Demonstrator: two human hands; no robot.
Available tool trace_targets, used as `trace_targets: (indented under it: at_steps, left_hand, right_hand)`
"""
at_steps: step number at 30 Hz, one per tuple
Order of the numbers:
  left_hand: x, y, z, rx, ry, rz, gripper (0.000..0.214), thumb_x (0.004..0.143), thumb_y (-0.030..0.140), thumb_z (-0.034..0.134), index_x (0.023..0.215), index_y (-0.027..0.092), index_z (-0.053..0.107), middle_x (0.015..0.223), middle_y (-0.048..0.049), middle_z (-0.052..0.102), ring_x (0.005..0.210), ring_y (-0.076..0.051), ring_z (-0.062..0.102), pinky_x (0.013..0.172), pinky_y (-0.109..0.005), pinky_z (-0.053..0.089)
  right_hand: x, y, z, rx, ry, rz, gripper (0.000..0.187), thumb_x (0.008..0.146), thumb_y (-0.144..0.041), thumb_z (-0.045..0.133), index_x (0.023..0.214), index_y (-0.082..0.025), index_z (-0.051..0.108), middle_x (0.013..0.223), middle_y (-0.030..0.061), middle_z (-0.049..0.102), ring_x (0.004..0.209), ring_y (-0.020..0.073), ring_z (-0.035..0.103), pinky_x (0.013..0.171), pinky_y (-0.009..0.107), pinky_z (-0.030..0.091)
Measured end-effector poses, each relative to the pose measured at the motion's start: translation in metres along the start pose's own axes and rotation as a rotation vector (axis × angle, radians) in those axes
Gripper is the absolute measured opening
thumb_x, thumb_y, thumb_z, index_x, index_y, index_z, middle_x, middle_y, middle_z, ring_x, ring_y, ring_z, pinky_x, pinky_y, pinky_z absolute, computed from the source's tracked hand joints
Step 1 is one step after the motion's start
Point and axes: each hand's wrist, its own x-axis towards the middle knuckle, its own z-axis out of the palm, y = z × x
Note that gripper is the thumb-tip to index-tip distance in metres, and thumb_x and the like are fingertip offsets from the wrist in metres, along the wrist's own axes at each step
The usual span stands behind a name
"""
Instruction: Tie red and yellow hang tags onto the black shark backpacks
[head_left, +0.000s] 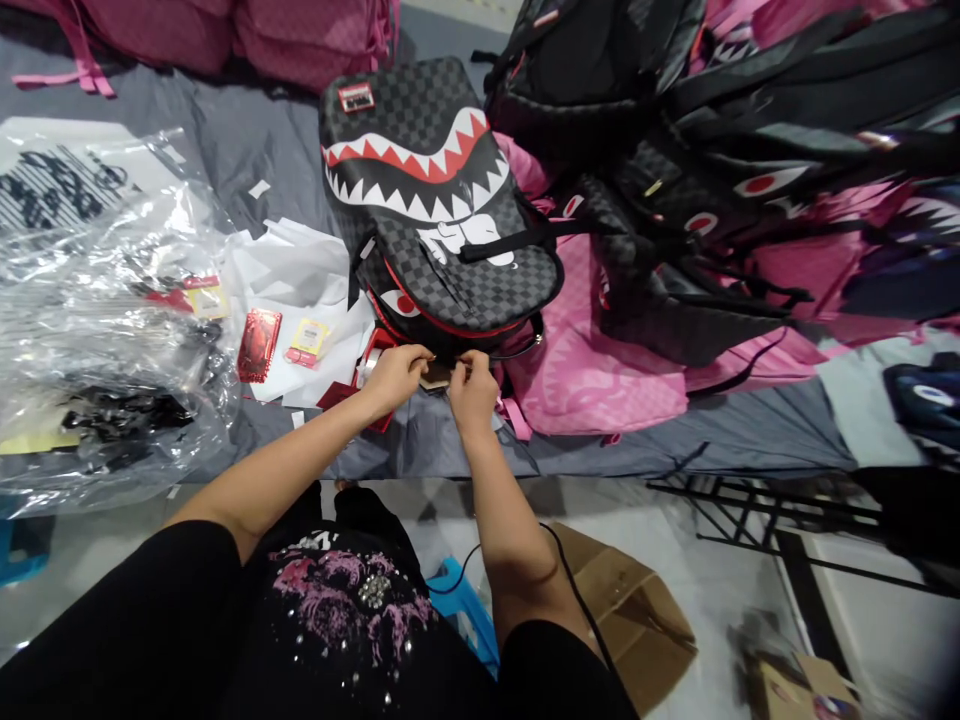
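A black and grey checkered backpack lies on the grey-covered table, its printed shark mouth with red and white teeth facing up. At its near end, my left hand is closed in a pinch. Close beside it, my right hand also pinches with fingertips together at the bag's edge. Between the hands shows a small brown piece, partly covered by the fingers. What the fingertips grip is too small to make out. An open red box with something white inside stands next to my left hand.
Clear plastic bags pile up at left, beside white paper, a red packet and a yellow-pink tag. Pink bags and black backpacks crowd the right. A cardboard box stands on the floor below.
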Motion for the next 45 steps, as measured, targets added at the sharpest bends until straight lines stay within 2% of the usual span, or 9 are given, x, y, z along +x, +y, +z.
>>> trace_targets:
  at_steps: [5,12,16,18,21,25,31,38,45]
  left_hand:
    - [0.027,-0.011,0.023,-0.026,-0.02,-0.018,0.016,0.079,0.01,0.057,0.083,0.019,0.07,0.084,-0.0046,0.072,0.079,-0.018,0.065,0.075,-0.025,0.047]
    - [0.042,-0.016,0.044,-0.231,-0.058,-0.174,0.012,0.077,0.008,0.057,0.081,0.018,0.053,0.066,0.0032,0.059,0.053,-0.01,0.055,0.058,-0.021,0.043]
    - [0.042,-0.012,0.028,-0.249,-0.185,-0.228,0.008,0.08,0.018,0.059,0.086,0.018,0.054,0.061,0.0025,0.061,0.052,-0.013,0.06,0.056,-0.022,0.045]
    - [0.033,-0.012,0.013,-0.154,-0.32,-0.166,0.023,0.076,0.031,0.071,0.091,0.018,0.06,0.068,0.0003,0.066,0.061,-0.016,0.064,0.062,-0.025,0.048]
    - [0.013,-0.015,-0.002,0.057,-0.428,0.023,0.07,0.051,0.034,0.089,0.114,0.017,0.062,0.094,-0.0058,0.07,0.089,-0.024,0.066,0.081,-0.032,0.051]
    - [-0.002,-0.017,0.003,-0.028,-0.401,0.07,0.08,0.067,0.016,0.071,0.142,0.016,0.045,0.105,-0.009,0.068,0.094,-0.021,0.065,0.088,-0.034,0.05]
    - [0.002,-0.015,-0.002,-0.175,-0.414,0.062,0.061,0.075,0.016,0.064,0.135,0.019,0.054,0.129,-0.0083,0.064,0.106,-0.017,0.064,0.094,-0.029,0.05]
    - [-0.003,-0.027,-0.006,-0.229,-0.32,0.069,0.019,0.087,0.026,0.063,0.098,0.014,0.072,0.101,-0.0075,0.076,0.092,-0.016,0.071,0.083,-0.025,0.054]
    - [-0.002,-0.03,0.003,-0.075,-0.114,0.312,0.022,0.094,0.028,0.059,0.109,0.018,0.071,0.099,-0.0048,0.077,0.085,-0.012,0.072,0.075,-0.019,0.054]
  right_hand:
    - [-0.001,0.022,0.0,0.467,-0.088,0.096,0.029,0.089,-0.036,0.049,0.112,-0.019,0.054,0.084,0.003,0.069,0.069,0.0183,0.069,0.071,0.033,0.055]
    - [0.012,0.026,-0.002,0.522,-0.148,0.174,0.02,0.083,-0.037,0.055,0.093,-0.021,0.062,0.067,-0.0024,0.066,0.06,0.0167,0.065,0.063,0.029,0.052]
    - [0.015,0.016,-0.016,0.559,-0.068,0.162,0.014,0.085,-0.035,0.056,0.085,-0.021,0.055,0.071,-0.0025,0.066,0.055,0.0129,0.064,0.055,0.024,0.048]
    - [0.013,0.007,-0.023,0.613,0.051,0.171,0.016,0.089,-0.036,0.055,0.086,-0.021,0.05,0.078,-0.0007,0.068,0.053,0.0113,0.064,0.051,0.022,0.045]
    - [0.011,-0.009,-0.028,0.702,0.14,0.184,0.019,0.09,-0.037,0.055,0.089,-0.022,0.045,0.087,0.0028,0.071,0.054,0.0107,0.065,0.047,0.02,0.042]
    - [0.014,-0.023,-0.027,0.817,0.141,0.203,0.022,0.09,-0.04,0.054,0.092,-0.023,0.04,0.09,0.0029,0.07,0.055,0.0115,0.067,0.047,0.02,0.044]
    - [0.027,-0.019,-0.026,0.842,0.188,0.199,0.028,0.09,-0.047,0.056,0.092,-0.023,0.041,0.073,-0.0042,0.066,0.049,0.0094,0.062,0.047,0.02,0.048]
    - [0.027,-0.01,-0.028,0.691,0.123,0.09,0.02,0.09,-0.039,0.061,0.091,-0.02,0.058,0.072,-0.0023,0.067,0.052,0.0093,0.061,0.053,0.023,0.052]
    - [0.028,-0.006,-0.05,0.478,-0.128,-0.154,0.016,0.094,-0.027,0.056,0.095,-0.022,0.071,0.08,0.0013,0.067,0.062,0.0118,0.063,0.06,0.027,0.054]
